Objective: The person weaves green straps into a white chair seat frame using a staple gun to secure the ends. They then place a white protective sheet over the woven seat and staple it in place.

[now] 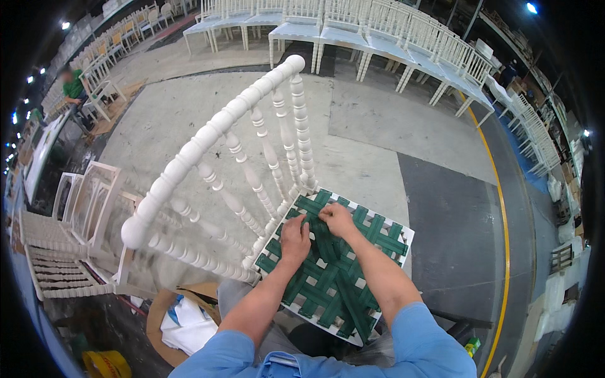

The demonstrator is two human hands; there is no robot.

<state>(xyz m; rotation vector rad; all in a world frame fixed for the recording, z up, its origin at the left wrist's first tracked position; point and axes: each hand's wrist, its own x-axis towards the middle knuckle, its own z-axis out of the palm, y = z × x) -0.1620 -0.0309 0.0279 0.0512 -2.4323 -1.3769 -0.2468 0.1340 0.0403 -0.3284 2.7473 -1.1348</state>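
Note:
A white chair with a turned-spindle back stands before me, its seat woven with green webbing. My left hand is over the seat near the backrest, fingers closed in a pinch on a green webbing strap. Just right of it, my right hand pinches the same strap's upper part, with the wrist bent inward. That strap runs loosely across the weave between my hands. Another strap lies diagonally over the seat's near part. The fingertips partly hide what they grip.
Unfinished white chairs lie at the left. A round cardboard container with white material stands near my left elbow, and a yellow bucket sits lower left. Rows of white chairs line the back. A person in green is far left.

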